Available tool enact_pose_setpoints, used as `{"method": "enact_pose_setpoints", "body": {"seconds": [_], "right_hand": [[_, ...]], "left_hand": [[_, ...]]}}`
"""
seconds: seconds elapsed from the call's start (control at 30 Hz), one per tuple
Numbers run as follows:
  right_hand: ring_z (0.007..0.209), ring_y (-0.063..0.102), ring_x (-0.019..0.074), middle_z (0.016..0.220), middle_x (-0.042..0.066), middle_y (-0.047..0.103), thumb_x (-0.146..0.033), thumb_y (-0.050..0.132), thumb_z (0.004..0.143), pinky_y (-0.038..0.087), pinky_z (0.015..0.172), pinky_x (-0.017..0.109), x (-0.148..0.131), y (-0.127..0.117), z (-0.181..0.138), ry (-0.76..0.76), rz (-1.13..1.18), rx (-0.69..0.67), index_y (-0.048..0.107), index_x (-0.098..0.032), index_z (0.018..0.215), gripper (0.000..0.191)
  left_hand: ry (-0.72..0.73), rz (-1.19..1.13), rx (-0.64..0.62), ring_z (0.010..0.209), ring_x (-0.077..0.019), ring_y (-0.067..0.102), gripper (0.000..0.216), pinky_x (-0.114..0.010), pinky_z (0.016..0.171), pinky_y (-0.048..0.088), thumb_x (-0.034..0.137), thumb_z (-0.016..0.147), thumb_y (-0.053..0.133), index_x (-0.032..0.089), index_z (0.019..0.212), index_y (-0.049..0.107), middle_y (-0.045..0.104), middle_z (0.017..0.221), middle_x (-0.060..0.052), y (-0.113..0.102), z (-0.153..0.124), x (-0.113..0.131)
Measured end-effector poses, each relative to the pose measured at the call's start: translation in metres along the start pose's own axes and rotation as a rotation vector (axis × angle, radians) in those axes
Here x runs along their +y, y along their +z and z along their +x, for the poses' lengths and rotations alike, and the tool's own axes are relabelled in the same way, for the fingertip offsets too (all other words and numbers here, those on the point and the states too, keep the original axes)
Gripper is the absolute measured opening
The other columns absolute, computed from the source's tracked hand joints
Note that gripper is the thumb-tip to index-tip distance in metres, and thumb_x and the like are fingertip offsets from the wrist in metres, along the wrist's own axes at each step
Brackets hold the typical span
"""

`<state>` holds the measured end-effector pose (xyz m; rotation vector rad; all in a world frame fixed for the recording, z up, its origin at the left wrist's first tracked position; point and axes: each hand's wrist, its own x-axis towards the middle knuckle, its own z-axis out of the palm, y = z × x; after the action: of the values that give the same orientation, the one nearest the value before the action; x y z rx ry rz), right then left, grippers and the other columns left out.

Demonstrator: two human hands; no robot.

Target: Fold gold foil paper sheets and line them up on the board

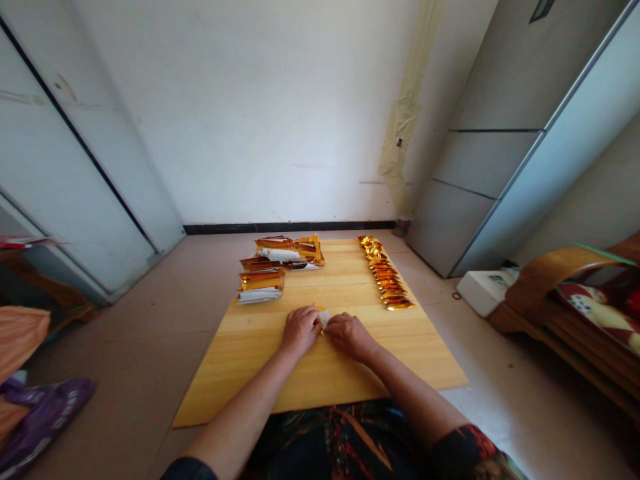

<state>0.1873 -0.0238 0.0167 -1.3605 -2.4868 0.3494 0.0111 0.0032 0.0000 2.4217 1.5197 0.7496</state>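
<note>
My left hand (300, 329) and my right hand (349, 335) meet at the middle of a low wooden board (250, 360). Both have their fingers curled and pinch a small piece of paper (324, 317), white with a gold edge, which lies on the board between them. Most of the piece is hidden under my fingers. A row of folded gold foil pieces (385, 273) runs along the board's right side. Stacks of gold and white foil sheets (261, 283) lie at the far left, with another pile (293, 252) behind them.
The board lies on a tiled floor. A white wall is ahead, grey sliding doors (75, 173) to the left, a grey cabinet (480, 180) to the right. A wooden chair (575, 293) and white box (483, 290) stand right. Purple bag (40, 417) lies left.
</note>
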Motion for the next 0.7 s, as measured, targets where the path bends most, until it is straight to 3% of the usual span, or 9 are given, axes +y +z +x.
{"method": "enact_pose_setpoints", "body": {"seconds": [0.2,0.43,0.7], "right_hand": [[0.097,0.054,0.0207,0.111,0.007,0.062,-0.029,0.07,0.072,0.041,0.085,0.034,0.039,0.003,0.0,-0.079,0.098,0.089,0.068,-0.026,0.107,0.036],[0.103,0.05,0.022,0.111,0.004,0.06,-0.038,0.072,0.073,0.035,0.087,0.038,0.025,0.007,0.007,-0.048,0.09,0.074,0.068,-0.032,0.105,0.033],[0.088,0.055,0.0167,0.094,0.003,0.061,-0.03,0.072,0.074,0.037,0.077,0.029,0.028,0.017,0.021,-0.072,0.109,0.124,0.073,-0.028,0.091,0.017]], "left_hand": [[0.085,-0.125,-0.008,0.092,-0.0172,0.061,0.011,-0.029,0.085,0.043,0.009,0.071,0.059,0.02,0.07,0.059,0.067,0.083,0.0,0.001,0.0,-0.017],[0.127,-0.174,-0.017,0.094,-0.0172,0.062,0.012,-0.029,0.084,0.045,0.01,0.072,0.059,0.02,0.064,0.058,0.069,0.094,-0.002,-0.002,0.0,-0.021],[0.14,-0.13,-0.006,0.093,-0.0171,0.061,0.009,-0.029,0.084,0.044,0.013,0.073,0.06,0.02,0.069,0.059,0.068,0.096,-0.002,0.002,-0.001,-0.024]]}}
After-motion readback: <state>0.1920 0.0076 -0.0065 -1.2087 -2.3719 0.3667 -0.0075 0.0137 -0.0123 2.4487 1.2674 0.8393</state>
